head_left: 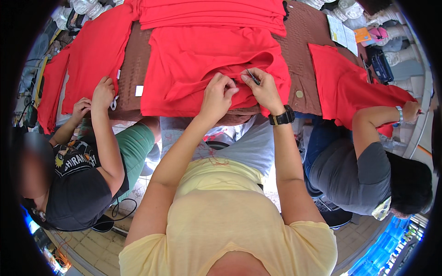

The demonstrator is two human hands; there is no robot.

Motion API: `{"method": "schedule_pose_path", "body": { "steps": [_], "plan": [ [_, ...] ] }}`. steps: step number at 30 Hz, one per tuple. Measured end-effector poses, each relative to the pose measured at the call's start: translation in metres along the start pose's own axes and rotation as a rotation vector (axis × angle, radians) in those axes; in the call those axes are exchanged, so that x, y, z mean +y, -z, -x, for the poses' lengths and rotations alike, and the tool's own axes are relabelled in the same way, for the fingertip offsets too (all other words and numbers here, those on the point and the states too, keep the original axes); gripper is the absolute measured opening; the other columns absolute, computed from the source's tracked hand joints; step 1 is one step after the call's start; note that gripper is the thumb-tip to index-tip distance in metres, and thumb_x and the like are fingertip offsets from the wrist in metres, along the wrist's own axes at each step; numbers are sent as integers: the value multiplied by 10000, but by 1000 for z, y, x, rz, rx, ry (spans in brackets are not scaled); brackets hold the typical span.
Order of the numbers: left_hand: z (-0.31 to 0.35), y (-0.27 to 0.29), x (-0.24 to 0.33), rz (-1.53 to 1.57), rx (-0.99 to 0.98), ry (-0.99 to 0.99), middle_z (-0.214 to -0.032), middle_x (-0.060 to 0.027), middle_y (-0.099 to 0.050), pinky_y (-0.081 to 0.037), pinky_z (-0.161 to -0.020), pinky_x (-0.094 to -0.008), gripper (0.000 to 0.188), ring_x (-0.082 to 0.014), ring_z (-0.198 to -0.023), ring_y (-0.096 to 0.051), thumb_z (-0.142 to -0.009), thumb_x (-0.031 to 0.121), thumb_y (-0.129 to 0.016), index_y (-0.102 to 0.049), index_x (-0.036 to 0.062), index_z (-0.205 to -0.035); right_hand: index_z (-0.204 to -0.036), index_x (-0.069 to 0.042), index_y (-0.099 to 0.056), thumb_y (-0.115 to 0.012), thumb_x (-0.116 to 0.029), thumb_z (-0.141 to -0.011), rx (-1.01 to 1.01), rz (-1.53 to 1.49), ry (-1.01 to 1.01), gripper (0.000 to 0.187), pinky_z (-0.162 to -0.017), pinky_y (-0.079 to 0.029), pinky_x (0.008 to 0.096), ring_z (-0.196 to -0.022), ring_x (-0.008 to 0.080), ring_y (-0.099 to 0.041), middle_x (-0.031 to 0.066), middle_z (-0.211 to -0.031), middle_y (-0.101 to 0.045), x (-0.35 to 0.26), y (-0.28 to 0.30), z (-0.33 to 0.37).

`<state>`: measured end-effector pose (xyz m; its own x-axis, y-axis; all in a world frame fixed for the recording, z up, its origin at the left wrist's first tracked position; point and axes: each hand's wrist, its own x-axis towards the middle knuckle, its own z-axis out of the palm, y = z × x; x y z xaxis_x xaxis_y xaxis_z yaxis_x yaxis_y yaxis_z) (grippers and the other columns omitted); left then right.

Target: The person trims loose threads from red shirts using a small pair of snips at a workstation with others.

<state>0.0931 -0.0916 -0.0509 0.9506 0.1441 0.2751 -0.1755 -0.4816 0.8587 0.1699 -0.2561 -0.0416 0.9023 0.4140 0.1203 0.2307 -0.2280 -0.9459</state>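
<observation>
Head view: the left hand (218, 95) curls at a red garment (202, 50), grip unclear; the right hand (265, 90) pinches a half-hidden dark tool (253, 77); a cut-off red stack (212, 14) lies at twelve o'clock

Wht lettering (82, 161) on L co-worker's blk tee (76, 202); sheet (341, 34) top R, print illegible.

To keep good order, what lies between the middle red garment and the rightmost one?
In the head view: brown textured cloth, with a small round disc on it.
</observation>
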Motion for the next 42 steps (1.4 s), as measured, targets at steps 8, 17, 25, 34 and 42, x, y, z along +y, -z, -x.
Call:
{"method": "schedule_pose_path", "body": {
  "steps": [8, 17, 25, 34, 42],
  "plan": [
    [15, 37, 36, 130, -393, 85, -824, -125, -670, -534, -690, -338, 159, -205, -733, -663, -822, -13, -714, -633, -33, -957, -1045, 47, -691, -676, -117, -947, -3, -25, -26, 192, -740, -494, 271, -821, 88, -605, 64, -859, -704, -14, 8, 4],
    [-17, -24, -1, 69, 135, 95, -834, -78, -645, -505, -628, -315, 159, -175, -701, -643, -813, 66, -776, -643, 1, -872, -1034, 35, -700, -673, -115, -937, 28, 14, 1, 180, -781, -497, 287, -851, 107, -625, 83, -911, -724, -17, 7, 3],
    [-4, 9, 9, 264, -56, 117, -963, -50, -682, -505, -785, -281, 88, -129, -865, -655, -846, 24, -740, -659, 3, -873, -1003, 29, -687, -645, -157, -970, 370, 260, 360, 194, -741, -488, 281, -796, 110, -602, 46, -794, -667, -17, -3, 12],
    [-1, 16, 8, 342, -100, 112, -976, -52, -669, -510, -821, -295, 69, -145, -913, -648, -841, -1, -726, -662, -2, -867, -816, -3, -607, -425, -428, -1075, 34, -302, -351, 531, -555, -345, 265, -620, 70, -427, -12, -674, -490, -17, -34, 56],
    [-2, 23, 17, 327, -144, 99, -963, -64, -670, -513, -801, -303, 73, -166, -905, -653, -821, 0, -738, -673, -6, -854, -907, 35, -649, -441, -435, -1074, 0, -214, -320, 540, -673, -456, 308, -706, 126, -527, 36, -709, -583, -13, -30, 44]
  ]
}}
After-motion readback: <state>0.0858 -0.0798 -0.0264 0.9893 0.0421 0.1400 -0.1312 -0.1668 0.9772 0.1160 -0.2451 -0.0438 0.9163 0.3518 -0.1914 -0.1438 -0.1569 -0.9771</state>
